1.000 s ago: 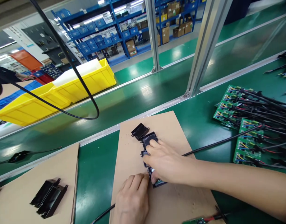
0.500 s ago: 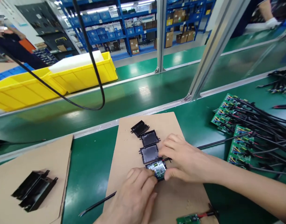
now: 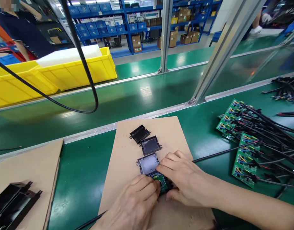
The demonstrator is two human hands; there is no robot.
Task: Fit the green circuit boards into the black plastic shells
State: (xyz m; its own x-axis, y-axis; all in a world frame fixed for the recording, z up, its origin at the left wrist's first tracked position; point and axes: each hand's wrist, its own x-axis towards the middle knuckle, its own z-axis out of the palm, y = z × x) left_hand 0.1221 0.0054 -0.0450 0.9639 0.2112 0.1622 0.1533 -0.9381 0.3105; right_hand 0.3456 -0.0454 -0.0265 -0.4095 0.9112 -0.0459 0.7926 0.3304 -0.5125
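On a cardboard sheet [image 3: 168, 134] lies a row of black plastic housings [image 3: 149, 145]. The nearest housing holds a small green circuit board [image 3: 160, 179]. My left hand [image 3: 135, 204] presses on its near left side, fingers curled together. My right hand [image 3: 182, 177] grips the housing with the circuit board from the right, thumb below and fingers on top. A black cable [image 3: 221, 152] runs from under my right hand toward the right.
A pile of green circuit boards with black cables [image 3: 250, 140] lies on the green bench at right. Black covers [image 3: 12, 199] rest on a second cardboard at left. Yellow bins [image 3: 53, 76] stand beyond the conveyor; a black hose [image 3: 87, 76] hangs down. A person stands at far left.
Both hands slid nearer along the row and closed on the nearest housing; two housings farther up are now uncovered. The view shifted right, so the left cardboard and black covers sit closer to the edge.
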